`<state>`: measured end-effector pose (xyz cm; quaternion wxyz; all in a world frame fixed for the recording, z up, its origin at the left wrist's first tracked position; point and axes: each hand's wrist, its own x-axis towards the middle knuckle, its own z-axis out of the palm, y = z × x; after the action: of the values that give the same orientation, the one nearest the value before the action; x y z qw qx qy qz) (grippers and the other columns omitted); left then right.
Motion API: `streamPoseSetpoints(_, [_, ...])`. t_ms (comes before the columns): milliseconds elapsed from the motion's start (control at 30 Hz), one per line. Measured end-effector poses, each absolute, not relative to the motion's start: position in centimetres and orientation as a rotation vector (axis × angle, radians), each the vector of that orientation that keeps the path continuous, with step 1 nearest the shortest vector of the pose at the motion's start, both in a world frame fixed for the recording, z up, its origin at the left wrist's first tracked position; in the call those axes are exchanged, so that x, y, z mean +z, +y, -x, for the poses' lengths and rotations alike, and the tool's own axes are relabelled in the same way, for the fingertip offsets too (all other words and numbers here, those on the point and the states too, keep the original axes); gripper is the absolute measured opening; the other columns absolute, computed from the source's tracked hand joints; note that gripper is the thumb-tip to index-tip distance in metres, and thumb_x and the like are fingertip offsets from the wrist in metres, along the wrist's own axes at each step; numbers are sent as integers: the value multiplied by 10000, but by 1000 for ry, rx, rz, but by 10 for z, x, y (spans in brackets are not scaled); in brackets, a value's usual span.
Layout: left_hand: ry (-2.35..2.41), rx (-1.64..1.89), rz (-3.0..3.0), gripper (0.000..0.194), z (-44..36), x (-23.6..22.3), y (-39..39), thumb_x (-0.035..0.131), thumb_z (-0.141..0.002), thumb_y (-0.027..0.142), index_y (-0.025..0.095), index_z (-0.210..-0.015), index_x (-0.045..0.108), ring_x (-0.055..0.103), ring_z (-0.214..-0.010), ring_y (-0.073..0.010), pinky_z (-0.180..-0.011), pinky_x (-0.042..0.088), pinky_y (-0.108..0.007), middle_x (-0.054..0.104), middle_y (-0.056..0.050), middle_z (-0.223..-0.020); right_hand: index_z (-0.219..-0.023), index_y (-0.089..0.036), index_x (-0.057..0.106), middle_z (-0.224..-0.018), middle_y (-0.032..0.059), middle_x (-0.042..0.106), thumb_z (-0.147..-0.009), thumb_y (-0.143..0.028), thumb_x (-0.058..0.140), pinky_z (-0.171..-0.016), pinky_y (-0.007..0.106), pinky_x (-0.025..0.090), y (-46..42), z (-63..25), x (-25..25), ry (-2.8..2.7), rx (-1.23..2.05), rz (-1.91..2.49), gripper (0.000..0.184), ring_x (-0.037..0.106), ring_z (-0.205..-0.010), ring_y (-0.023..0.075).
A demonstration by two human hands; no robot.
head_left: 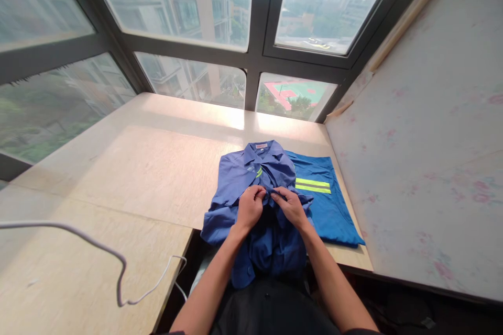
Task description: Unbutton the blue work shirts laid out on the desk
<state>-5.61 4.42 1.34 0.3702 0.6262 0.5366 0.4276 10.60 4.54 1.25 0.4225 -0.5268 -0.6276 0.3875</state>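
Both the left hand (250, 208) and the right hand (290, 206) pinch the front of a purple-blue shirt (232, 174), equally near. Its collar points away, long axis between the forearms, lower end hanging off the bench (157, 167). Right, a folded blue garment (332, 217) adjoins it; left, a cable (93, 242) lies well apart.

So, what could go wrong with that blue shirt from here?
The blue shirt hangs partly over the edge of the table, so it might slide off if the left hand and right hand both let go. Also, the folded garment with the yellow stripe lies right against it, so a tug could crease or shift that.
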Motion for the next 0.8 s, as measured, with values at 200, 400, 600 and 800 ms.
streamPoseSetpoints(200, [1410,1049,-1834,356,57,19,36,694,-852,385,196,-1152,653,654,-1008,-236,-918,508,-378,704,-89,-1096,-875,-199,722,-847,37,704,-862,-440,605,-790,315,500,39,-110,15,-1546,989,1300,268,640,-818,212])
streamPoseSetpoints(400, [1472,963,-2002,197,57,18,35,554,-918,156,199,-1011,723,668,-893,-222,-822,507,-343,735,-79,-953,-952,-204,748,-889,52,718,-903,-394,568,-795,318,503,34,-107,21,-1614,981,1249,266,653,-829,213])
streamPoseSetpoints(600, [1472,995,-2026,276,56,22,33,474,-904,79,203,-968,712,629,-849,-205,-781,479,-313,703,-64,-874,-996,-213,749,-952,60,735,-919,-353,532,-835,337,513,31,-112,25,-1728,897,1267,269,670,-886,224])
streamPoseSetpoints(800, [1434,989,-1978,284,49,19,34,436,-888,62,197,-902,686,614,-882,-201,-811,470,-310,692,-54,-887,-974,-206,736,-926,53,727,-927,-343,513,-814,325,513,31,-118,24,-1785,894,1256,266,661,-863,212])
